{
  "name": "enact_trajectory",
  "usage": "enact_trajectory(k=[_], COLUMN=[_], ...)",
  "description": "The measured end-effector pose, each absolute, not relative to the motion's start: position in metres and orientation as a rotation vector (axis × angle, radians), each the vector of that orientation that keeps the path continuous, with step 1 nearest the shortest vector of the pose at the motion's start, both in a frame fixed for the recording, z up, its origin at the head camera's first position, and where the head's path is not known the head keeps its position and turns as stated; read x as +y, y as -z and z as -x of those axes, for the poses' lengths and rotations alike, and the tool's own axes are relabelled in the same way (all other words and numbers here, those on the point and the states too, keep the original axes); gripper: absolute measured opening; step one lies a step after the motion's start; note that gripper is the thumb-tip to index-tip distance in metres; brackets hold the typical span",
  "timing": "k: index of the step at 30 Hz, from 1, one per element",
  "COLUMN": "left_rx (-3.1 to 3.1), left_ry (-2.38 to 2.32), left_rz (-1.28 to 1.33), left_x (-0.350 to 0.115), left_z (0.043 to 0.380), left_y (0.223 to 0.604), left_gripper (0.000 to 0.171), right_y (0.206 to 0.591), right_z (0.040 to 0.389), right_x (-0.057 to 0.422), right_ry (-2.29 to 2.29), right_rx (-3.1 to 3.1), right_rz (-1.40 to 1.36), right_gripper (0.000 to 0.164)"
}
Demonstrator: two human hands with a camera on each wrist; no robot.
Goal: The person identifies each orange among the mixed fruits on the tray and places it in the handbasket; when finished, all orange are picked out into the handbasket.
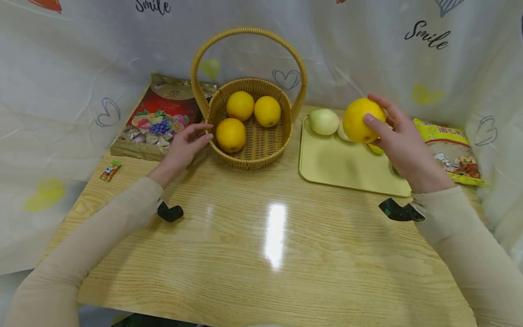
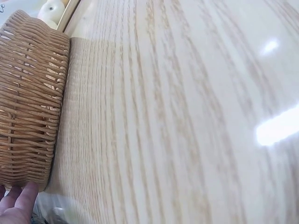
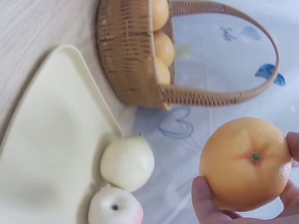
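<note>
My right hand holds an orange between thumb and fingers, raised above the back of a pale yellow tray. In the right wrist view the stem end of this orange faces the camera. My left hand touches the left side of a wicker basket near its rim; the fingertips rest against the woven wall in the left wrist view. Inside the basket lie three oranges, and its tall handle arches over them.
On the tray sit a pale green pear-like fruit and a white-pink fruit; other fruit is partly hidden. A red fruit-print bag lies left of the basket, a small wrapped snack before it. A yellow food packet is at far right.
</note>
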State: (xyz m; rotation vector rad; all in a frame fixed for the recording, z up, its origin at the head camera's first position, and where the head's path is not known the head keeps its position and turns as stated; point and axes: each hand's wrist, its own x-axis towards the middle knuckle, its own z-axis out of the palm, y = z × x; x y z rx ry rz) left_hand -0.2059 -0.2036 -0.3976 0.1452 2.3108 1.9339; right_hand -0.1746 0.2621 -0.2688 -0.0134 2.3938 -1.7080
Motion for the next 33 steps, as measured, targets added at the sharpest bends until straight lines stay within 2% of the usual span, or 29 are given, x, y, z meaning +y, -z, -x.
enact_trajectory(k=[15,24,33], left_rx=[2.305,2.296,2.3], left_ry=[-1.947,-1.952,-1.943], left_rz=[-0.132,-0.138,-0.129], left_x=[-0.203,-0.204,-0.202], left_z=[0.205,0.204,0.204], left_y=[0.397,0.395,0.394], left_gripper=[0.05,0.049,0.047], right_y=[0.281,0.284,0.287], right_z=[0.175,0.193,0.227], right_x=[0.215,0.17,0.127], right_ry=[1.444,1.403,1.435], right_rx=[2.486,2.365,2.34], right_rz=[0.341,0.445,0.453], right_gripper=[0.056,0.058,0.061])
